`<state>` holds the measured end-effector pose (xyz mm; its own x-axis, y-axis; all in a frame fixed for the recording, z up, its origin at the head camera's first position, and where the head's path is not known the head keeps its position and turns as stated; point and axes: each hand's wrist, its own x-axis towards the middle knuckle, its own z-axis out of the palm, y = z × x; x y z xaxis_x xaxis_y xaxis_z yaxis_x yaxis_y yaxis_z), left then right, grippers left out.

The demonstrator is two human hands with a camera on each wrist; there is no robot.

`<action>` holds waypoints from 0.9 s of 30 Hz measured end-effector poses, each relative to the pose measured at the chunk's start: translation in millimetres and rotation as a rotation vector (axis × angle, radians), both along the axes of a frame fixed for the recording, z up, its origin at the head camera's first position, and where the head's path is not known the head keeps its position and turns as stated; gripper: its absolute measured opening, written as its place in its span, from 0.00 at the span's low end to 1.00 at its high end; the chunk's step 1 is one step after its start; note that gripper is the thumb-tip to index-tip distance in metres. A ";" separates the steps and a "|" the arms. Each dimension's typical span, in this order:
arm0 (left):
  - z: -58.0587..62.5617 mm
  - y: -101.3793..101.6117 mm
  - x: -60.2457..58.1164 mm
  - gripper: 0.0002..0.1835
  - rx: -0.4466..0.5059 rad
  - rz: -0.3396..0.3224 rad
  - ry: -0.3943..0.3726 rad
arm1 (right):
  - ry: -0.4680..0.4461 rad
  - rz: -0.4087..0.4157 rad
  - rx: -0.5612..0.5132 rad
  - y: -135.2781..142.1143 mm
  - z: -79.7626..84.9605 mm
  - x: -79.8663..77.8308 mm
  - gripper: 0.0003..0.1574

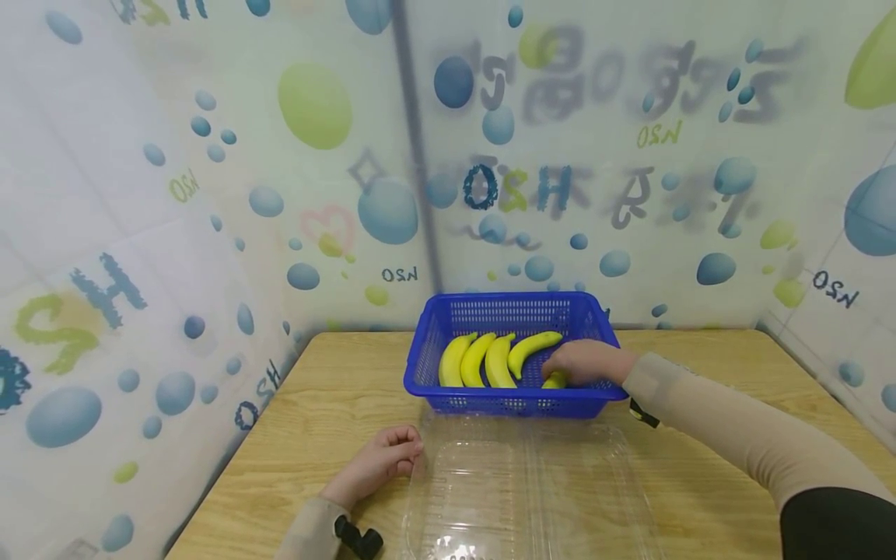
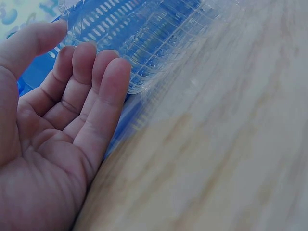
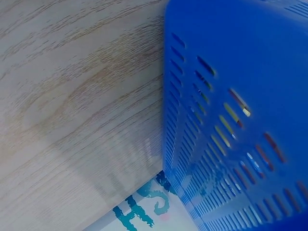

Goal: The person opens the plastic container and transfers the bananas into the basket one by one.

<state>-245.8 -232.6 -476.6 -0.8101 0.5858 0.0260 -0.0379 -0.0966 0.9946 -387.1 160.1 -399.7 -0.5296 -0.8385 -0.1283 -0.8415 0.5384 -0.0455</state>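
Observation:
A blue perforated basket [image 1: 514,403] holds several yellow bananas [image 1: 497,362]. Inside it, at the right end, my right hand [image 1: 584,362] grips a banana [image 1: 554,380] that is mostly hidden under the fingers. The right wrist view shows only the basket's outer wall [image 3: 240,62], with yellow glimpsed through the slots. In front of the basket lies an opened clear plastic clamshell container [image 1: 483,482]. My left hand [image 1: 381,460] pinches its left edge between thumb and curled fingers; the left wrist view shows the hand [image 2: 67,110] against the clear plastic [image 2: 159,43].
Everything stands on a wooden table [image 1: 301,420]. Behind the basket and along both sides hang pale curtains [image 1: 336,257] printed with dots and letters. A dark band with a small device [image 1: 357,537] is on the left wrist, and another device [image 1: 644,414] is on the right.

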 end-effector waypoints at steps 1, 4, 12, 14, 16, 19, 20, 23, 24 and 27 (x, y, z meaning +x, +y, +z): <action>0.1 -0.1 -0.1 0.07 -0.002 0.001 -0.002 | -0.002 -0.004 0.002 0.0 -0.1 -0.1 0.19; 0.5 -0.2 -0.1 0.08 -0.007 0.002 -0.007 | -0.003 -0.018 0.010 -0.4 -0.7 -0.9 0.18; 1.1 0.0 0.6 0.07 -0.004 -0.001 -0.005 | -0.018 -0.038 0.004 -1.5 0.1 -0.6 0.16; 0.5 0.0 0.8 0.07 -0.003 -0.003 -0.004 | -0.013 -0.037 -0.002 -2.0 0.2 0.7 0.17; 0.3 0.2 0.9 0.07 0.001 -0.004 -0.001 | 0.000 -0.037 -0.008 -2.3 0.4 2.0 0.18; 0.8 0.3 1.1 0.07 0.006 -0.006 0.001 | 0.014 -0.031 -0.024 -2.5 0.9 3.3 0.19; 1.0 0.5 1.2 0.07 0.007 -0.007 0.002 | 0.017 -0.033 -0.028 -2.5 1.2 3.7 0.19; 2.1 0.4 1.6 0.07 0.006 -0.007 0.002 | 0.026 -0.035 -0.049 -2.4 2.1 4.7 0.19; 2.4 0.4 1.8 0.07 0.004 -0.006 0.000 | 0.029 -0.035 -0.057 -2.3 2.4 5.0 0.19; 2.9 0.3 1.6 0.08 -0.002 -0.003 -0.004 | 0.036 -0.048 -0.078 -1.6 3.5 5.6 0.20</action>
<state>-244.1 -232.3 -473.7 -0.8086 0.5880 0.0212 -0.0425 -0.0942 0.9946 -381.6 158.5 -396.2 -0.5727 -0.8186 -0.0436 -0.8164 0.5744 -0.0592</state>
